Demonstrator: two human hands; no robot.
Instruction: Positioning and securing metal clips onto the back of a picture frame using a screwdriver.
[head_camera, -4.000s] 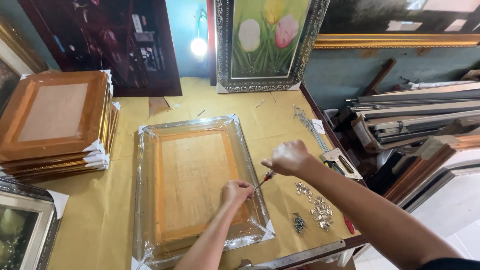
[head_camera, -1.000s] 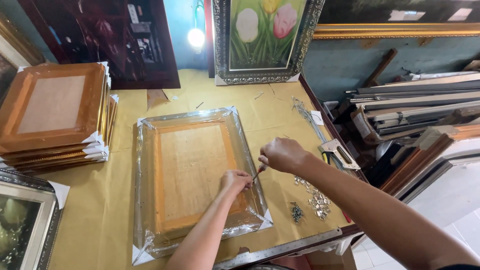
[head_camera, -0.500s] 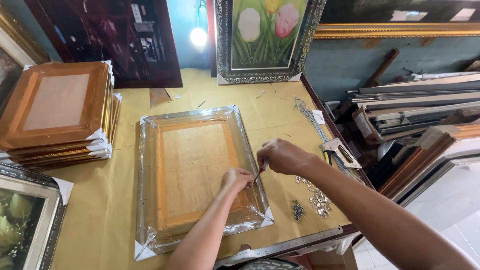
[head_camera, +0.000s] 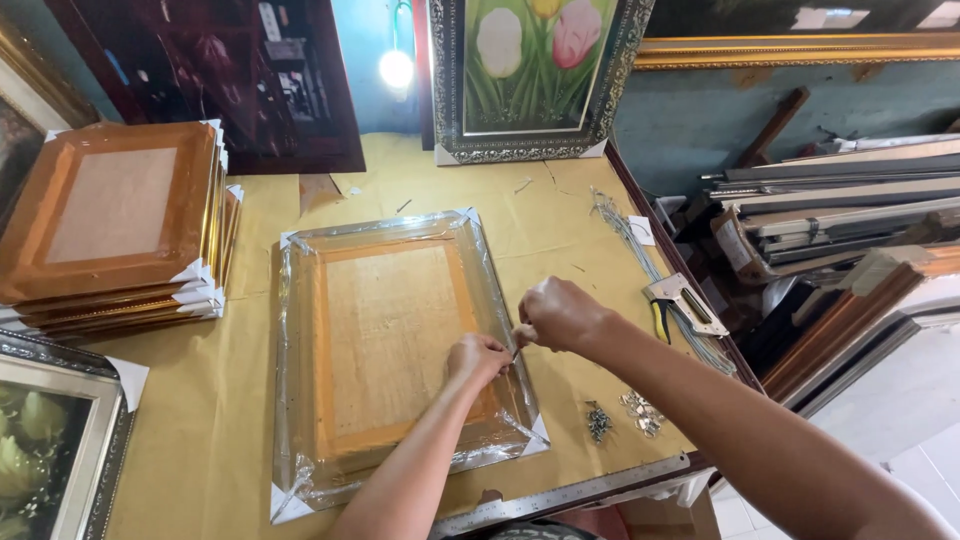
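A picture frame (head_camera: 395, 345) wrapped in clear plastic lies face down on the yellow-covered table (head_camera: 250, 400), with white corner guards. My left hand (head_camera: 478, 360) presses on the frame's right rail, fingers bunched around something too small to make out. My right hand (head_camera: 555, 313) is closed around a thin tool whose tip meets the rail just beside my left hand; the tool is mostly hidden in the fist.
A stack of wrapped frames (head_camera: 110, 225) sits at the left. A framed tulip painting (head_camera: 530, 75) leans at the back. Pliers and a staple gun (head_camera: 680, 305), small metal hardware (head_camera: 620, 415), a metal ruler (head_camera: 570, 495) and stacked mouldings (head_camera: 840, 220) lie to the right.
My right hand has moved in from the right until it sits against my left hand on the frame's right rail. The tool shaft, visible earlier, is now mostly hidden.
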